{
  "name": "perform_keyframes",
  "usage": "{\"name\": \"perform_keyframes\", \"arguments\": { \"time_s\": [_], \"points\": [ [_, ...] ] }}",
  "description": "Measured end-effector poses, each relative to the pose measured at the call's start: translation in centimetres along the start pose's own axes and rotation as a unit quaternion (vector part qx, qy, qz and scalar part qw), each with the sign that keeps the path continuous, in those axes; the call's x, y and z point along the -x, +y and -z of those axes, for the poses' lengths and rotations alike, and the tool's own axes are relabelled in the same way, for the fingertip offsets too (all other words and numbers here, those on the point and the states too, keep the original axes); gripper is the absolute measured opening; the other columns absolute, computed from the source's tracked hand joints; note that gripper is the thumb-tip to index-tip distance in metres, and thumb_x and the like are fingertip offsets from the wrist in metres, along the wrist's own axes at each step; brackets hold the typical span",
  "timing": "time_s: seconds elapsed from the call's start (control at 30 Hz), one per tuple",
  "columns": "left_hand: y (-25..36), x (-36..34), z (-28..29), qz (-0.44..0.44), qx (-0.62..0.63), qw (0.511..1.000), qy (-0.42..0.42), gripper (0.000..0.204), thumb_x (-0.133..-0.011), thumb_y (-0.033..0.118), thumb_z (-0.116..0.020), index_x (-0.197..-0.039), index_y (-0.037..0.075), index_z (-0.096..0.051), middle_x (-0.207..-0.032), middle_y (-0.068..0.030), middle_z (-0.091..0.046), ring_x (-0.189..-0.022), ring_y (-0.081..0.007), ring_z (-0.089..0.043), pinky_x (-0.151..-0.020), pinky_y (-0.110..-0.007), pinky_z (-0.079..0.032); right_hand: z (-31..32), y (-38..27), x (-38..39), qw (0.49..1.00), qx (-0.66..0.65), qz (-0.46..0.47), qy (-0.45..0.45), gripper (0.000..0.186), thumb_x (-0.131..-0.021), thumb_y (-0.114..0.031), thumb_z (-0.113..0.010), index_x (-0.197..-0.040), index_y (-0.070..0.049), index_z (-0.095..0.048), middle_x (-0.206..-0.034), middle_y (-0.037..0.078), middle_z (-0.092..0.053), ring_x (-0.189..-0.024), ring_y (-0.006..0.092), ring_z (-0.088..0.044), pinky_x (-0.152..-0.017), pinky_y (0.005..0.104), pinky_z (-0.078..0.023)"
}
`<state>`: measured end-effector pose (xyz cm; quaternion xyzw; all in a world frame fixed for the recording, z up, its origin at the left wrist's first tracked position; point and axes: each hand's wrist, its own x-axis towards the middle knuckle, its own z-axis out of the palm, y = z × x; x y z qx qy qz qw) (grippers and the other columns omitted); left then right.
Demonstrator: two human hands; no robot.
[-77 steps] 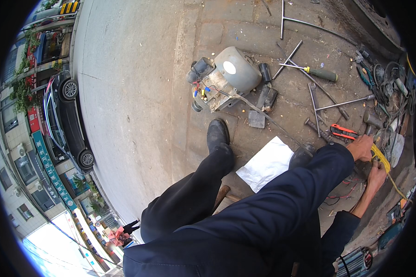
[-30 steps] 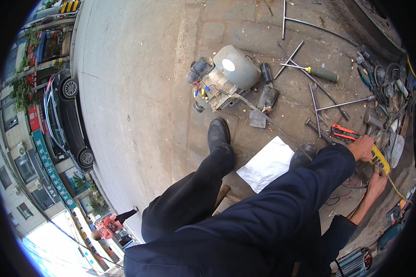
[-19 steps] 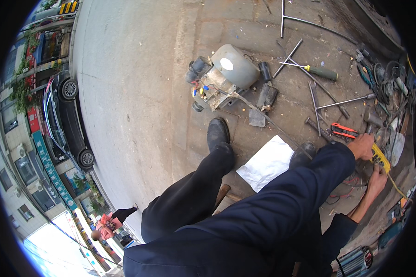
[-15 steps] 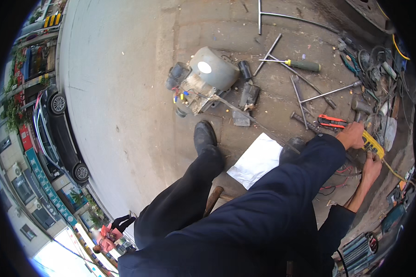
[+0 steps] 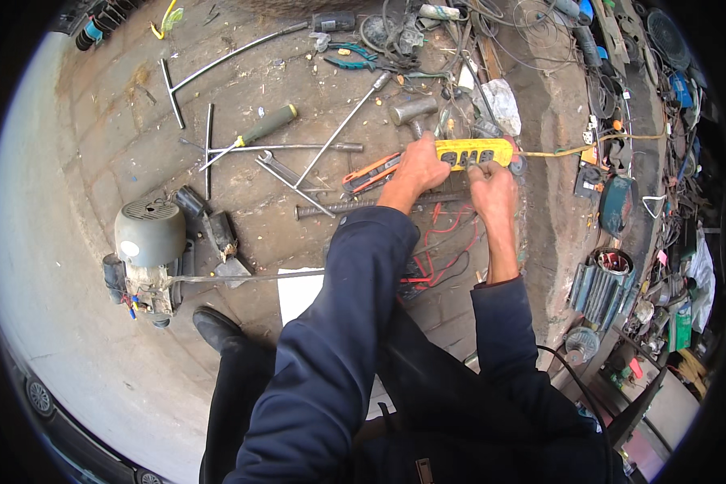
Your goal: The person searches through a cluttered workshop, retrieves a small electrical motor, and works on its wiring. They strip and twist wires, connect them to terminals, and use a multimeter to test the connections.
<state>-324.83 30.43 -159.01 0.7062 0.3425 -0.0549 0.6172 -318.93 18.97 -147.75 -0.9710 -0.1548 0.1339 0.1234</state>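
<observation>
A yellow power strip (image 5: 506,148) with a row of dark sockets lies across in front of me, its yellow cord (image 5: 569,151) running off to the right. My left hand (image 5: 419,167) is closed around the strip's left end. Against its near edge, by the sockets, is my right hand (image 5: 494,192), fingers pinched together. What those fingertips hold, if anything, is hidden. Thin red and black wires (image 5: 437,252) lie on the ground between my forearms. Orange-handled cutters (image 5: 369,171) and a hammer (image 5: 414,110) are close to my left hand.
T-handled wrenches (image 5: 172,93), a screwdriver (image 5: 268,125), a spanner (image 5: 276,169) and teal-handled pliers (image 5: 351,58) lie on the paving. An electric motor (image 5: 149,234) stands left, white paper (image 5: 300,294) by my leg. Tangled cables (image 5: 391,40) and a wound stator (image 5: 601,278) line the far and right sides.
My view has swung to the right, bringing the power strip and both hands nearer the middle. The left hand still holds the strip's end; the right stays at its sockets.
</observation>
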Motion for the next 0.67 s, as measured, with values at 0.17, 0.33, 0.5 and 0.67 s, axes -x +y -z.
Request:
{"name": "perform_keyframes", "arguments": {
  "time_s": [0.17, 0.33, 0.5, 0.67],
  "points": [
    [0.2, 0.3, 0.1, 0.001, 0.019, 1.000, -0.009, 0.048, -0.080, 0.015, -0.070, -0.120, -0.009, -0.059, -0.118, -0.0375, -0.068, -0.117, -0.0512, -0.065, -0.102, -0.051, -0.053, -0.2, 0.8, -0.7, 1.000, 0.003, -0.001, -0.016, 0.035, -0.091, -0.032, -0.070, -0.104, 0.000, -0.077, -0.095, 0.027, -0.074, -0.093, 0.0429, -0.073, -0.085, 0.0477, -0.054],
    [-0.9, -1.0, -1.7, -0.021, 0.014, 1.000, 0.005, 0.053, -0.073, 0.011, -0.073, -0.119, -0.012, -0.061, -0.110, -0.0345, -0.071, -0.109, -0.0486, -0.069, -0.095, -0.051, -0.058, -1.4, 4.2, -2.6, 0.994, 0.071, 0.078, -0.023, 0.039, -0.091, -0.036, -0.070, -0.105, 0.000, -0.077, -0.098, 0.027, -0.075, -0.096, 0.0433, -0.073, -0.086, 0.0490, -0.055],
    [-0.5, -0.5, -2.1, -0.026, 0.059, 0.996, 0.059, 0.052, -0.076, 0.007, -0.070, -0.122, -0.016, -0.059, -0.114, -0.0396, -0.068, -0.114, -0.0520, -0.066, -0.099, -0.051, -0.056, -2.8, 7.2, -5.5, 0.994, 0.026, 0.108, -0.020, 0.043, -0.093, -0.038, -0.072, -0.105, 0.003, -0.075, -0.091, 0.021, -0.074, -0.085, 0.0312, -0.070, -0.083, 0.0434, -0.053],
    [-0.6, -0.3, -1.3, 0.005, 0.073, 0.997, 0.023, 0.058, -0.076, 0.007, -0.070, -0.128, -0.016, -0.056, -0.120, -0.0397, -0.066, -0.119, -0.0502, -0.065, -0.102, -0.049, -0.056, -3.1, 8.6, -7.3, 0.994, 0.061, 0.077, -0.054, 0.044, -0.095, -0.038, -0.069, -0.110, 0.003, -0.075, -0.095, 0.023, -0.074, -0.088, 0.0317, -0.071, -0.084, 0.0429, -0.052]
  ]
}}
